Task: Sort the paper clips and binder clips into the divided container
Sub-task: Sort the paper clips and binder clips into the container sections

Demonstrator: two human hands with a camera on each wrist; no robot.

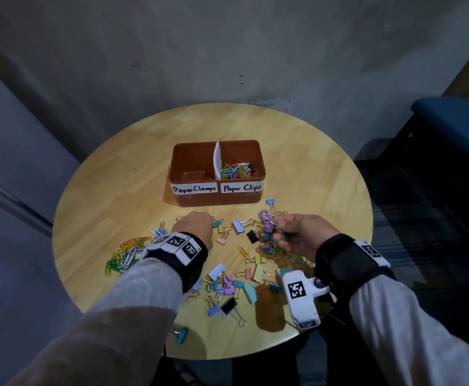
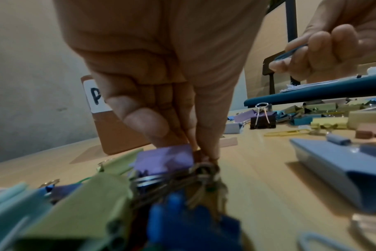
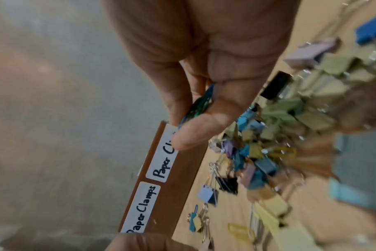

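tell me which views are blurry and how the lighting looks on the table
Head view: dim room, the round table lit brightest at its centre, labels on the container readable, edges bowed by the wide lens. Left wrist view: the binder clips closest to the lens are out of focus, the left hand sharp. Right wrist view: clips at right smear with motion blur; the right hand and labels stay legible.

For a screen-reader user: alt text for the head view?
Two hands, left hand and right hand, gather colourful metal binder clips on a round wooden table; behind stands a brown divided plastic container with paper clips in its right compartment.
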